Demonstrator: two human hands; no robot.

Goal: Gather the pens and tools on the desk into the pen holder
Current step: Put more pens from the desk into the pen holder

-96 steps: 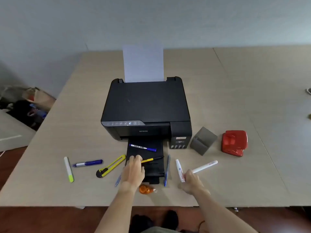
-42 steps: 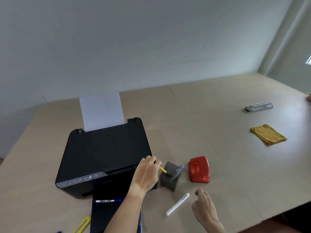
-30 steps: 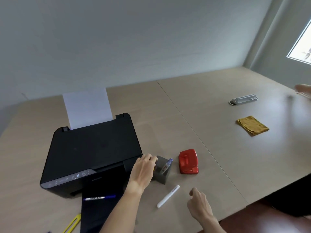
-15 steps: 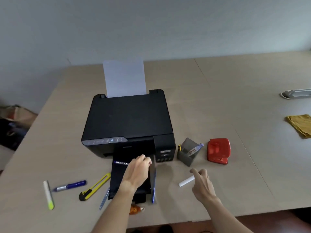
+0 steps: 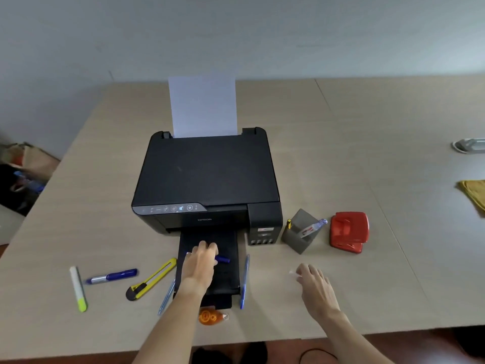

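Note:
The grey pen holder [image 5: 299, 239] stands right of the printer, with a yellow pen [image 5: 289, 223] and a blue-capped white marker [image 5: 313, 228] in it. My left hand [image 5: 200, 266] curls over a blue-capped marker [image 5: 223, 259] on the printer's output tray. My right hand [image 5: 316, 287] covers a white marker [image 5: 292, 272]; only its blurred tip shows. On the desk lie a green highlighter [image 5: 78, 288], a blue marker [image 5: 111, 276], a yellow utility knife [image 5: 151, 279], two blue pens [image 5: 166, 296] [image 5: 244, 281] and an orange correction tape [image 5: 211, 316].
The black printer [image 5: 207, 177] sits mid-desk with paper standing in its rear feed. A red hole punch [image 5: 349, 233] lies right of the holder. A yellow cloth [image 5: 475, 193] and a grey object [image 5: 469, 145] are at the far right. Bags [image 5: 21, 174] lie on the floor left.
The yellow pen and one white marker went into the holder. My left hand came back to the tray marker and closed over it; my right hand moved onto the white marker.

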